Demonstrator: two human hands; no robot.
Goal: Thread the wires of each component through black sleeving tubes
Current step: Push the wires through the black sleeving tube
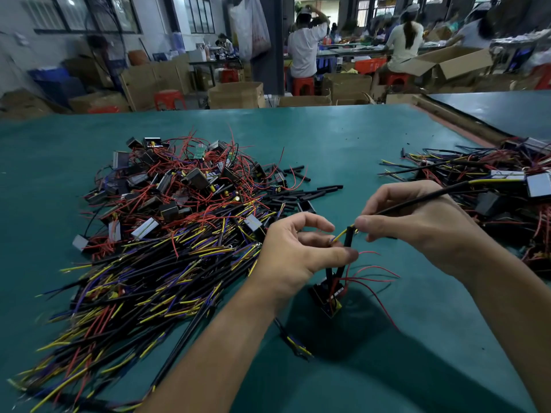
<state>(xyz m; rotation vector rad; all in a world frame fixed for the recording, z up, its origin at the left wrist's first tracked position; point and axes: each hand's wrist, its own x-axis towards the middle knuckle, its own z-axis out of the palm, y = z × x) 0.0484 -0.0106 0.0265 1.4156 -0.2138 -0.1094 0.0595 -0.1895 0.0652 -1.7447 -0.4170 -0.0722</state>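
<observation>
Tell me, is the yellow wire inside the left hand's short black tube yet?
Not yet, it seems: the yellow wire lies bare across the top of the short black tube, pinched by the right hand.

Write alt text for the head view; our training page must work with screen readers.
Over a green table, the left hand pinches a short black sleeving tube above a small black component with red wires, while the right hand pinches a long black sleeved lead showing a yellow wire tip. Tangled piles of wired components lie to the left and far right.

Left hand [295,257], right hand [423,225] on tubes [417,201]
</observation>
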